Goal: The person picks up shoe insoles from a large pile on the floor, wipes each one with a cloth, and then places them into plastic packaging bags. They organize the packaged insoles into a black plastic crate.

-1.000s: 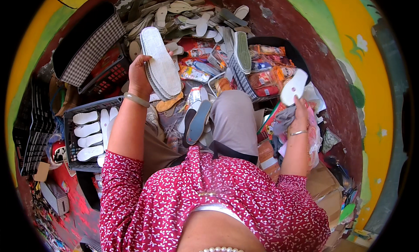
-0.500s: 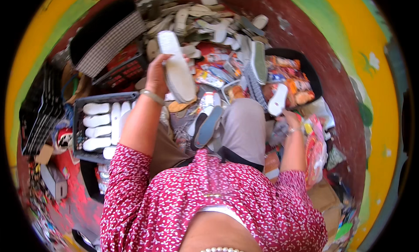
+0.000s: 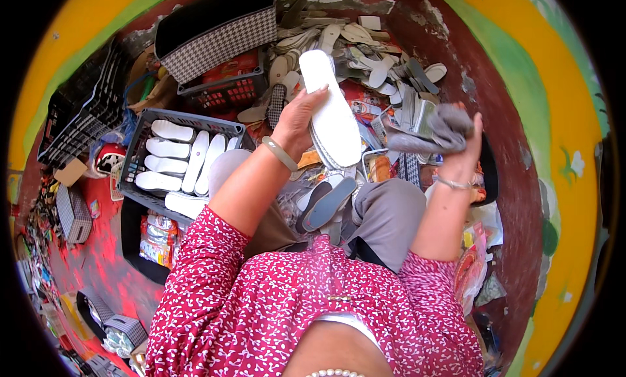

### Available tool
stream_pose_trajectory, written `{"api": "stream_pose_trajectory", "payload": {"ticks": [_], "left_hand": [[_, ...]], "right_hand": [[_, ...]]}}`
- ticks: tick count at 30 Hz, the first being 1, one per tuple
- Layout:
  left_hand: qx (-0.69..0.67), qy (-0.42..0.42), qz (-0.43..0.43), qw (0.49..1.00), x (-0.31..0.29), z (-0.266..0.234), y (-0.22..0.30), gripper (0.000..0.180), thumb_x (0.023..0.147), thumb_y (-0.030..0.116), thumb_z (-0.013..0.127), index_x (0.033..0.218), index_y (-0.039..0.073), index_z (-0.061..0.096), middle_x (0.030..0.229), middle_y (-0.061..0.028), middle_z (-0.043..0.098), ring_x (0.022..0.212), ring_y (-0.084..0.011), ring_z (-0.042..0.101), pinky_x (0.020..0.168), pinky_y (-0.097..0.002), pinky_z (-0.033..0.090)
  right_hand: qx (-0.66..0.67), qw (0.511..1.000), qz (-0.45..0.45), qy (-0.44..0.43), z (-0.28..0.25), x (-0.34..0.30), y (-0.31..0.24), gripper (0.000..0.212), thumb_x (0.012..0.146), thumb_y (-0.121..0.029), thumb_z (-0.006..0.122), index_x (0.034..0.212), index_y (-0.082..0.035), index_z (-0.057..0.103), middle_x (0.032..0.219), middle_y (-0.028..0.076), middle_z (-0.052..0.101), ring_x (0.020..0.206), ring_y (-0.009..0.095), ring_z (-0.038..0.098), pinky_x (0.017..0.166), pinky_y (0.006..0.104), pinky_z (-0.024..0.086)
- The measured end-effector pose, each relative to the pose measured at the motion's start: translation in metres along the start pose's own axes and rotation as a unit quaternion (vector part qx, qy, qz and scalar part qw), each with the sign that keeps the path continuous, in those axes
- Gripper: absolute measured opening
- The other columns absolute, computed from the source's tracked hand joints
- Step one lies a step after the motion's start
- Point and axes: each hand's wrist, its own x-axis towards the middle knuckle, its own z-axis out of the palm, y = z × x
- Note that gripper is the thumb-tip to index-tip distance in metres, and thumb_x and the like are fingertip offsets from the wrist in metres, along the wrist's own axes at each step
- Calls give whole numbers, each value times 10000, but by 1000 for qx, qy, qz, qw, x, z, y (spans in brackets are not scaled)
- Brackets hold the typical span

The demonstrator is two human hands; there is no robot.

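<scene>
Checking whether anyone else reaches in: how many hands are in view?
2: the left hand, upper middle, gripping white insoles; the right hand, farther right, holding a grey cloth that partly covers it. No other hand shows.

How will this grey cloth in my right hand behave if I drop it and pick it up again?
The grey cloth is probably floppy, since it lies bunched and folded in your right hand. It's likely light, being one small wad, and unlikely to roll, given its uneven, creased shape.

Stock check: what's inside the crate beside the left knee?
The crate holds white insoles. Anything beneath them is covered, and the left knee hides part.
</scene>
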Motion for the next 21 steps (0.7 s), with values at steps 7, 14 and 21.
{"api": "stream_pose_trajectory", "payload": {"ticks": [7, 14, 21], "left_hand": [[31, 26, 55, 998, 3, -14, -15, 276, 940, 230, 507, 1157, 64, 470, 956, -56, 610, 811, -163, 609, 722, -311, 520], [52, -28, 101, 993, 9, -25, -2, 327, 952, 208, 475, 1248, 71, 449, 988, -50, 609, 817, -124, 607, 712, -280, 523], [134, -128, -41, 982, 1, -16, -15, 427, 915, 133, 535, 1317, 69, 408, 1077, -48, 604, 861, -105, 622, 725, -249, 529]], "right_hand": [[-229, 951, -4, -206, 54, -28, 165, 271, 902, -218, 569, 1117, -55, 550, 1058, 54, 598, 893, 127, 555, 791, 252, 457], [-355, 884, -90, -292, 50, -52, 154, 308, 888, -156, 588, 1172, -38, 581, 1169, 79, 556, 1088, 163, 512, 926, 270, 400], [-491, 753, -405, -166, 52, -32, 129, 326, 705, 64, 638, 1003, -66, 661, 976, 76, 570, 921, 231, 562, 813, 295, 448]]}}
